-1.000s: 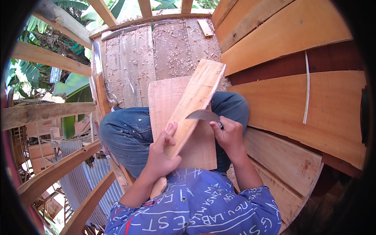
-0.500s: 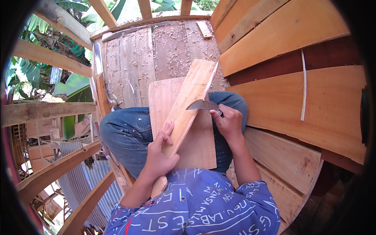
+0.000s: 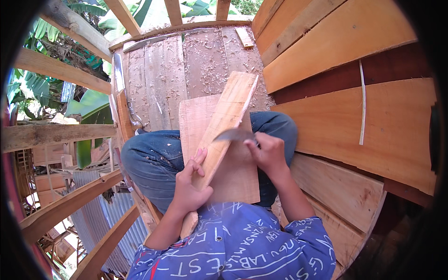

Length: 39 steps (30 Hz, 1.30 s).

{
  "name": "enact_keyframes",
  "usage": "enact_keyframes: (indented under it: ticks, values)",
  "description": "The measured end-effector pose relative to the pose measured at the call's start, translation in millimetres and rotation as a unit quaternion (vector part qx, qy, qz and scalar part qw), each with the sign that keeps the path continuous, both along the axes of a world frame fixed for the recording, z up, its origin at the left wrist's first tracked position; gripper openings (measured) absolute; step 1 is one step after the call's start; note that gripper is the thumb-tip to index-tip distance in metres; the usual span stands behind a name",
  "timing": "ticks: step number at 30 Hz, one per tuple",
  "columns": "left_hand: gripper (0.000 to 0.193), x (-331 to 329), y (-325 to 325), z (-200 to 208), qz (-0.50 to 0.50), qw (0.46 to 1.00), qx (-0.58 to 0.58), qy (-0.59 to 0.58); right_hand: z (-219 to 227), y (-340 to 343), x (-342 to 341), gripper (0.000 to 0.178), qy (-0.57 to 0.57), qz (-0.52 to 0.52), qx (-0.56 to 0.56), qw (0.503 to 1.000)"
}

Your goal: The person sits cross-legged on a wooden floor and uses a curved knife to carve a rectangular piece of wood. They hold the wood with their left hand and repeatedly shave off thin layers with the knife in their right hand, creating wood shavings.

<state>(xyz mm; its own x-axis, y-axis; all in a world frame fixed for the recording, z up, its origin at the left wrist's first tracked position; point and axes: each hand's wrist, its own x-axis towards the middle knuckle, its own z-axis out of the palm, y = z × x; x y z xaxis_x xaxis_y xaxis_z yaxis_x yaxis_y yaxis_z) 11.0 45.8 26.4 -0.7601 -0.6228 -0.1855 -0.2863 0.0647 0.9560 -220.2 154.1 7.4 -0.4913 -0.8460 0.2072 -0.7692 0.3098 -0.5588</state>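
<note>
A narrow wooden plank [image 3: 227,106] slants across my lap, its far end tipped to the right. My left hand [image 3: 192,179] is closed around its near part, fingers on top and thumb at the edge. In my right hand [image 3: 268,154] is the handle of a curved knife [image 3: 233,135]; its dark hooked blade points left and overlaps the plank's right edge. Blade contact with the wood is hard to judge, as the knife is slightly blurred. Beneath the plank, a wider pale board [image 3: 240,175] rests between my knees.
Wood shavings litter the plank floor [image 3: 163,70], where a small wood offcut [image 3: 244,37] lies at the far end. Orange-brown boards [image 3: 354,109] form a wall on the right. Wooden rails [image 3: 60,135] stand along the left, with corrugated metal sheets [image 3: 116,224] below them.
My right hand and the knife have moved down and slightly left along the plank's edge, toward me. The left hand keeps its hold, and the plank stays nearly in place.
</note>
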Motion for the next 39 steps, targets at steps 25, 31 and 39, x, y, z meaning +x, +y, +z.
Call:
enact_keyframes:
  ticks: [25, 31, 39]
  values:
    - [0.034, 3.9, -9.2, -5.4, 0.048, 0.994, 0.093, 0.027, 9.5, -27.7, -17.8, 0.050, -0.017, 0.024, 0.048, 0.998]
    - [0.033, 7.4, -7.2, -6.0, 0.064, 0.983, 0.162, 0.056, 2.3, -18.3, 6.1, 0.050, -0.020, 0.119, 0.008, 0.993]
    - [0.033, 4.8, -9.5, -9.7, 0.056, 0.989, 0.130, 0.052, 9.2, -27.8, 2.3, 0.049, -0.038, 0.155, -0.003, 0.987]
